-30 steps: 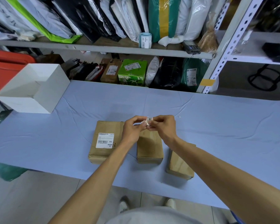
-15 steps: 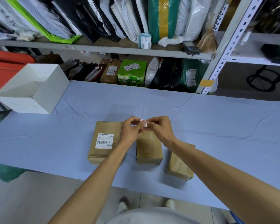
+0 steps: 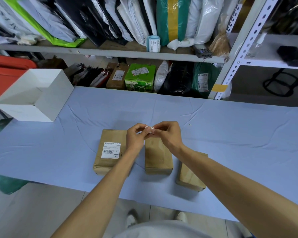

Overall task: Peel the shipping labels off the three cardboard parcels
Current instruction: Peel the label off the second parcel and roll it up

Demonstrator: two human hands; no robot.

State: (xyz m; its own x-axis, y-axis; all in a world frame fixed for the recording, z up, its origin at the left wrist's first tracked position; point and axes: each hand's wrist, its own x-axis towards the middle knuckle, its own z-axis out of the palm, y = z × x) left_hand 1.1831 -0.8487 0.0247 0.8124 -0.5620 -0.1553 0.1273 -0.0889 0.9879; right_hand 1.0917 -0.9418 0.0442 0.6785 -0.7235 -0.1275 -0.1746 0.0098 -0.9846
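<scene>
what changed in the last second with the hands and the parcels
The left hand and right hand kept pinching the peeled label, working it into a tighter wad above the middle parcel. Nothing was taken or let go. No parcel moved; the left parcel keeps its shipping label.

pale blue wrinkled cloth-covered table [image 3: 230,134], one. open white cardboard box [image 3: 33,100], on the table's far left corner. red plastic bin [image 3: 5,71], behind the white box. grey metal shelf rack with perforated uprights [image 3: 239,40], behind the table. upper shelf: upright row of plastic mailer bags, among them a green bag with a yellow stripe [image 3: 172,18]; small roll of printed stickers on a pale blue core [image 3: 153,43]; black handheld scanner [image 3: 201,52]. lower level: brown labelled carton [image 3: 116,78], touching a green leaf-print carton [image 3: 139,79]; dark green labelled mailer bag [image 3: 203,81].
</scene>
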